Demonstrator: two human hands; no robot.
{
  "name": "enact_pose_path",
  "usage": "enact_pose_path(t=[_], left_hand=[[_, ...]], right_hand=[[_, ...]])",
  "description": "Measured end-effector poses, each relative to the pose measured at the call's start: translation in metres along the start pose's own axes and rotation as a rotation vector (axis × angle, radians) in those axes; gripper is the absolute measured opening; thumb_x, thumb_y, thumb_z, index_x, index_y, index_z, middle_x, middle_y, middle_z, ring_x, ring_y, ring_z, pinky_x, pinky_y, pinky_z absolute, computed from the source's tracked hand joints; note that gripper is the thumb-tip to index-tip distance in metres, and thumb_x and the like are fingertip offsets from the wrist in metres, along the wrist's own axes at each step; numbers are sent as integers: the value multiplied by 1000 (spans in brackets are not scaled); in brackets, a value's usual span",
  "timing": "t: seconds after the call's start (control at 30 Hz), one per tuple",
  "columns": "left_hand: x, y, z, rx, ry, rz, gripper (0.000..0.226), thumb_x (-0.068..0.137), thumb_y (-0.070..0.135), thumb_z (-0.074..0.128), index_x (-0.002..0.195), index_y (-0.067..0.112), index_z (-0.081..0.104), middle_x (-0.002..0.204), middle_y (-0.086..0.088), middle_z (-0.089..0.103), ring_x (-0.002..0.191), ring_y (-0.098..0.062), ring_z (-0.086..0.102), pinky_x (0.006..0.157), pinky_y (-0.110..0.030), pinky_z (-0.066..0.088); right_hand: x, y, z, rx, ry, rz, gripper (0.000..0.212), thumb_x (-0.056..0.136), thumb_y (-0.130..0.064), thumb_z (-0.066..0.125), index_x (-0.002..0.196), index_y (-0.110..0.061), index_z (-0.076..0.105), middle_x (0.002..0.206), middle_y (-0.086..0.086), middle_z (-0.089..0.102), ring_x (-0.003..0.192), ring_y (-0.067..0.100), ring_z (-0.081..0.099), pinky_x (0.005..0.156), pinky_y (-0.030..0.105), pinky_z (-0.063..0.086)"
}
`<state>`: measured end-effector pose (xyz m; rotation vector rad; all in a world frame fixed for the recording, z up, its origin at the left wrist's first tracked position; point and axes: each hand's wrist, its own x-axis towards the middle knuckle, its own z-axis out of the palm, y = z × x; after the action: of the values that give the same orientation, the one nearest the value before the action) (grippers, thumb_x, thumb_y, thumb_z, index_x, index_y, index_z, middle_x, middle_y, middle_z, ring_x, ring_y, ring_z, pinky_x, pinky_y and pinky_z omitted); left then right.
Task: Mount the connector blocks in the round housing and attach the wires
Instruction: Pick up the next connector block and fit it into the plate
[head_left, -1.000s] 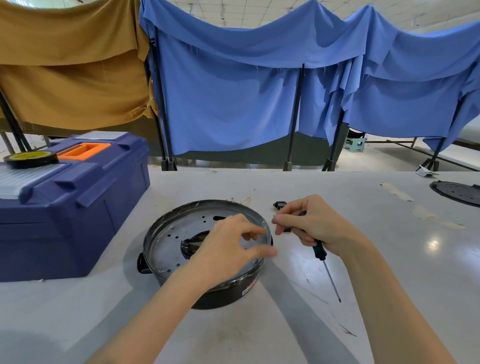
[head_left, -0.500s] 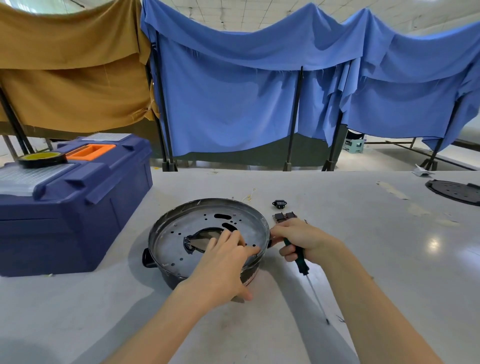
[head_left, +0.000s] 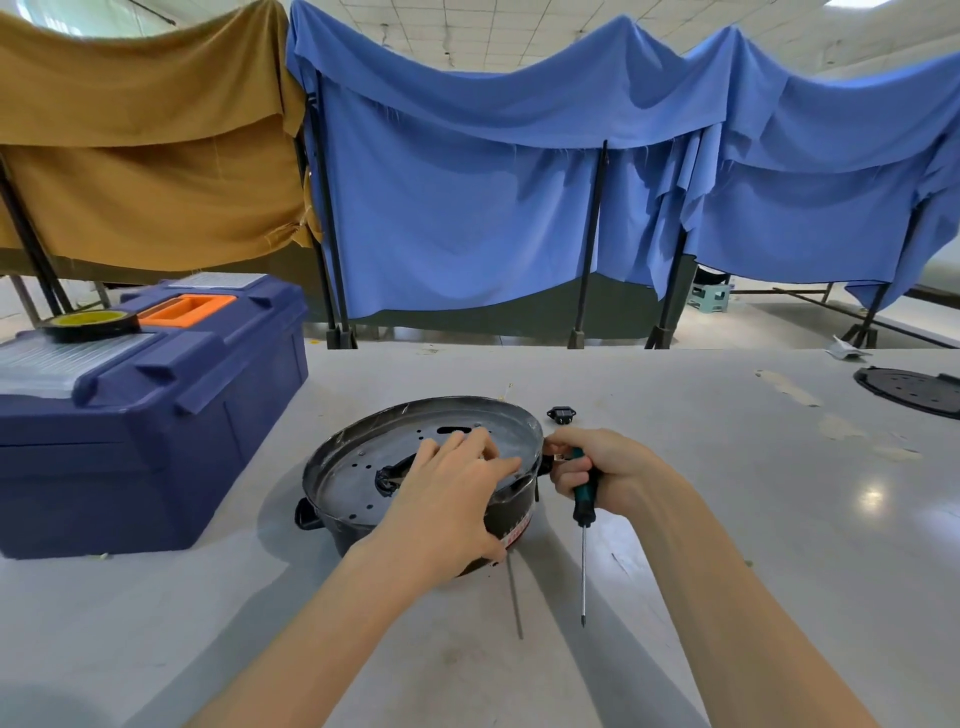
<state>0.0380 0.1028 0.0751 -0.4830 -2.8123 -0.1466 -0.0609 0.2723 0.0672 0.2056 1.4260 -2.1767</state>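
Note:
The round housing (head_left: 363, 467), a black pot shape with a perforated metal plate on top, stands in the middle of the table. My left hand (head_left: 452, 504) lies over its near right rim, fingers on the plate and thumb down the outer wall, holding it. My right hand (head_left: 608, 473) grips a green-handled screwdriver (head_left: 583, 499), shaft pointing toward me, tip just above the table. Its fingertips touch the housing's right rim; whether they hold a part there is hidden. One small black connector block (head_left: 561, 414) lies on the table behind that hand.
A blue toolbox (head_left: 156, 426) with an orange handle stands at the left, a roll of tape (head_left: 91, 325) on its lid. A black round plate (head_left: 914, 389) lies at the far right table edge. Cloth-draped frames stand behind the table.
My left hand came down from a pinch above the housing onto the plate and rim. My right hand brought the screwdriver to the right rim. The second connector block by the rim is now out of sight.

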Motion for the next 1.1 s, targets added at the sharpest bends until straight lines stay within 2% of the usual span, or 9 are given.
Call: enact_pose_path(t=[0.13,0.27,0.47,0.53,0.6,0.7,0.83,0.97,1.1], left_hand=[[-5,7,3,9,43,48,91,79,39,74,151,26,20,143,11,36,128,-10,29,98,-22,14],[-7,10,3,-56,65,54,89,84,28,70,151,29,11,137,12,47,110,-9,23,86,-13,11],[-7,15,0,106,33,74,90,79,32,73,149,22,17,135,7,46,116,-13,34,96,-24,17],[-10,22,2,277,3,119,95,67,36,82,145,15,31,120,3,54,106,-18,50,96,-29,31],[-13,29,8,394,78,141,91,45,35,90,127,11,59,92,2,62,79,-17,60,80,-30,48],[-15,34,16,426,101,129,98,27,31,90,119,9,66,86,-2,63,72,-20,60,77,-32,51],[-17,37,17,505,151,149,86,34,13,61,119,10,66,89,-6,63,72,-22,60,74,-32,51],[-13,31,17,484,109,159,81,39,15,79,119,14,62,86,-1,59,68,-17,57,72,-28,47],[-6,27,13,419,98,125,75,61,7,70,128,17,39,99,-4,51,82,-22,53,84,-31,39]], right_hand=[[0,0,-3,12,19,-1,23,95,1,46,76,-11,44,60,3,45,32,4,28,30,15,25],[2,1,-4,5,31,3,25,95,2,45,74,-12,42,64,3,40,32,4,28,32,14,24],[4,1,-2,54,28,20,27,95,2,42,73,-13,40,67,2,36,30,3,28,29,13,24],[5,0,-1,63,25,22,28,95,2,42,72,-13,40,67,2,36,29,3,28,29,13,24],[5,-1,0,61,39,27,28,95,2,43,71,-13,40,64,2,37,28,4,28,29,13,25],[4,-3,2,71,72,35,31,95,2,44,68,-13,39,49,1,40,27,4,29,31,12,25],[3,-5,4,77,88,25,30,95,2,44,69,-12,40,57,2,39,27,4,29,30,12,24],[1,-5,2,76,79,22,27,96,1,46,72,-12,42,58,2,40,28,4,29,30,12,26],[-2,-8,1,47,17,16,22,98,-3,47,76,-8,47,59,4,49,29,4,29,30,15,28]])
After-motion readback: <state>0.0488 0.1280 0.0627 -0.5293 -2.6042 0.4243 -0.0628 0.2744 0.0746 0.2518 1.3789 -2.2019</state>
